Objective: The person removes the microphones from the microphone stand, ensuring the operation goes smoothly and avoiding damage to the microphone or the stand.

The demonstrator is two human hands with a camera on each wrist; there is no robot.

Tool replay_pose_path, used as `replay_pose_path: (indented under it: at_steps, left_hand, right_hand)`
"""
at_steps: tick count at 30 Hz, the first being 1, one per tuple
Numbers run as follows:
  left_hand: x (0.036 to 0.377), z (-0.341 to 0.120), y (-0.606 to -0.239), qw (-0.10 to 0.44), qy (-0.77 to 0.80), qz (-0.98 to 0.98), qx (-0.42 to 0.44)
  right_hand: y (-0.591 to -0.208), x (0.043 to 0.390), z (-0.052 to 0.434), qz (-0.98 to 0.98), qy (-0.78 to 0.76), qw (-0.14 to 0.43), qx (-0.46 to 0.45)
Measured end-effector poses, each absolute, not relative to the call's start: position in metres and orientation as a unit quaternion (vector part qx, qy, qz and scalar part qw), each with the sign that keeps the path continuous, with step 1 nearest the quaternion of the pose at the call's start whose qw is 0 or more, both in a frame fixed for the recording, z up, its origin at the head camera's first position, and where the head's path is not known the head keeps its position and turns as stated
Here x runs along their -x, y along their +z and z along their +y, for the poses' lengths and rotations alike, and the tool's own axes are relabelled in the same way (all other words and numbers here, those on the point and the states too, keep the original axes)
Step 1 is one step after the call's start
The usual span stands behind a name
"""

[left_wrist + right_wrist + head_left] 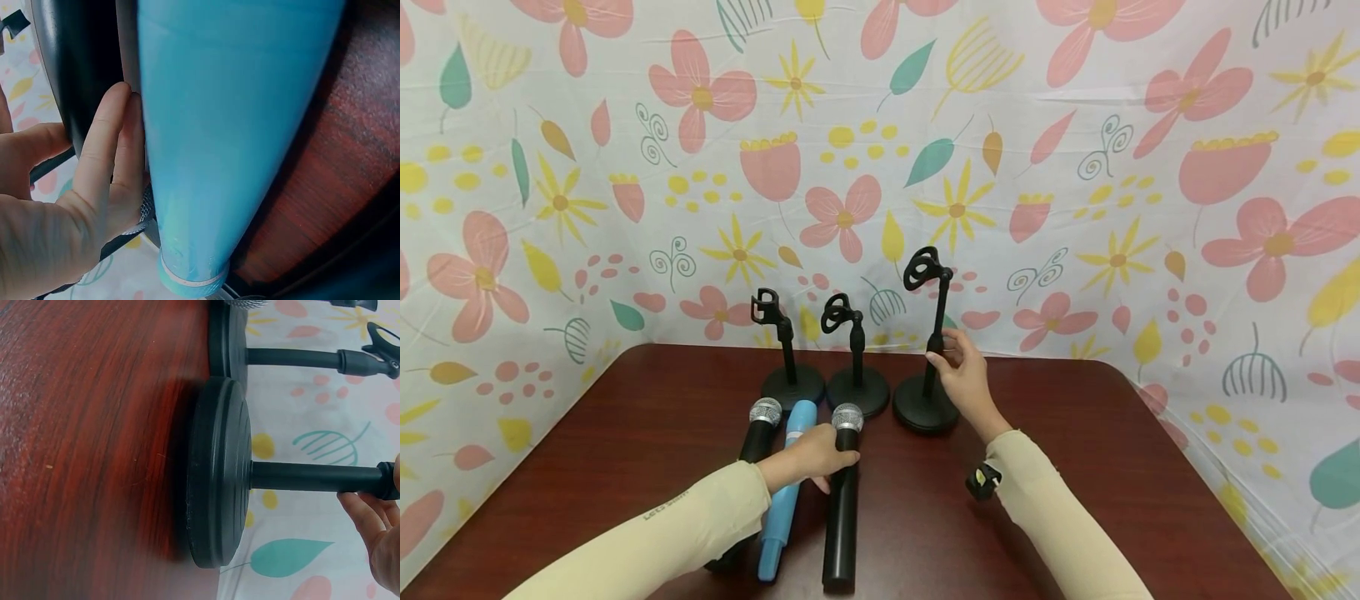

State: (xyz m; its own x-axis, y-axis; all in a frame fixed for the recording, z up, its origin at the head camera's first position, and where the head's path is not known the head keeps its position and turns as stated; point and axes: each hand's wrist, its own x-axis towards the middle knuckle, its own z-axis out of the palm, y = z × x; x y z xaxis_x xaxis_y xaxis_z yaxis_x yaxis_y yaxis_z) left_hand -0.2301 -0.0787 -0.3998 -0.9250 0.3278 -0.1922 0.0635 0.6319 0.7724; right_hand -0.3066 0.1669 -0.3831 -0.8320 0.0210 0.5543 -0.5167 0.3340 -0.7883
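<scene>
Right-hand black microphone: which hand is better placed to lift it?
Probably the left hand: it already lies across that microphone near its head, while the right hand holds the tallest stand.

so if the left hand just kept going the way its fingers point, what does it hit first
Probably the right-hand black microphone: the left hand lies over the blue microphone, fingertips at that microphone's neck; touching is unclear.

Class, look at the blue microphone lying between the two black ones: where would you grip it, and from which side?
Grip the blue microphone round its mid-body, coming from above. It lies flat with black microphones close on both sides, so only its top is free for fingers.
</scene>
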Motion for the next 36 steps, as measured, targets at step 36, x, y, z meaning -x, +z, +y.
replay_pose_path:
  at_steps: [36]
  left_hand:
    - [0.234,-0.076,-0.401,0.146,0.361,0.915,-0.106]
  right_hand:
    - [-0.395,0.33,0.166,-0.784,0.558,0.236,-0.137]
